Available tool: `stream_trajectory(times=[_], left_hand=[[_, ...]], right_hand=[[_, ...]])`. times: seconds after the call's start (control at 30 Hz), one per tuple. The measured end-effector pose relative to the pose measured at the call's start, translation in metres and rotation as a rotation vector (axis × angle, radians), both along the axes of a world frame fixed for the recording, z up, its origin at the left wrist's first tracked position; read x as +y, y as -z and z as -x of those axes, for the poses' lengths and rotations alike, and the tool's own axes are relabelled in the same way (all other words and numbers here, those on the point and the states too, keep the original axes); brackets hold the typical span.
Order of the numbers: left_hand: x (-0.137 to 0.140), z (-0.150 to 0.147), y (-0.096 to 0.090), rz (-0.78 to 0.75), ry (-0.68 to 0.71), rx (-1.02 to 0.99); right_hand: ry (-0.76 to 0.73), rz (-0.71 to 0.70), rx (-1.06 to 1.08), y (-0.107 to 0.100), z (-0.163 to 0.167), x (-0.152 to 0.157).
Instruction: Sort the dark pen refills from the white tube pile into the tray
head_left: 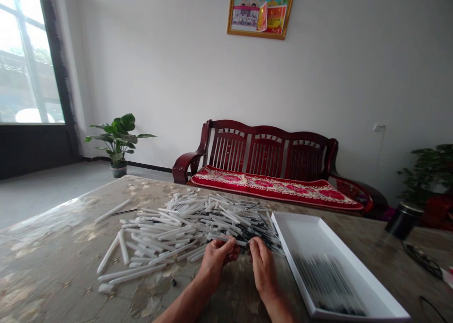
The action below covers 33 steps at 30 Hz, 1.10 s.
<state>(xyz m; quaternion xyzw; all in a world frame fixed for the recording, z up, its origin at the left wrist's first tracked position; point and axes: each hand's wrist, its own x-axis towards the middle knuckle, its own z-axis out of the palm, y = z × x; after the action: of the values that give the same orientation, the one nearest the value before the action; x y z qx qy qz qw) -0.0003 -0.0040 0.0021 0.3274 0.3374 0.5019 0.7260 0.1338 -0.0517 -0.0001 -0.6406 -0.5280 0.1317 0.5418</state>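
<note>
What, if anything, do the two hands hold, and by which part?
Both hands, left hand and right hand, pinch a thin white plastic pen tube between them, one at each end.

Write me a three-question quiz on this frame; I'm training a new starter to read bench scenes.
1. True or false: the white tray lies to the right of both hands.
2. What lies heaped on the table beyond the hands: A) white pen barrels, B) spoons, C) coins?
3. What do the left hand and right hand meet on?

Key
1. True.
2. A.
3. A thin pen part at the near edge of the heap, pinched between the fingertips of both hands.
</note>
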Motion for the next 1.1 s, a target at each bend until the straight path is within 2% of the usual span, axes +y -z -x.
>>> stream_trajectory(times=[0.33,0.5,0.93,1.1], left_hand=[[-0.001,0.000,0.002,0.001,-0.040,0.017],[-0.001,-0.001,0.002,0.016,-0.054,0.008],[0.000,-0.001,0.004,0.097,-0.025,-0.097],[-0.001,-0.002,0.005,0.093,0.007,-0.099]], right_hand=[[-0.050,0.020,0.241,0.007,0.002,0.005],[-0.055,-0.016,0.300,0.007,0.003,0.005],[-0.086,-0.102,0.357,0.015,0.001,0.011],[-0.111,-0.190,0.283,0.013,0.000,0.009]])
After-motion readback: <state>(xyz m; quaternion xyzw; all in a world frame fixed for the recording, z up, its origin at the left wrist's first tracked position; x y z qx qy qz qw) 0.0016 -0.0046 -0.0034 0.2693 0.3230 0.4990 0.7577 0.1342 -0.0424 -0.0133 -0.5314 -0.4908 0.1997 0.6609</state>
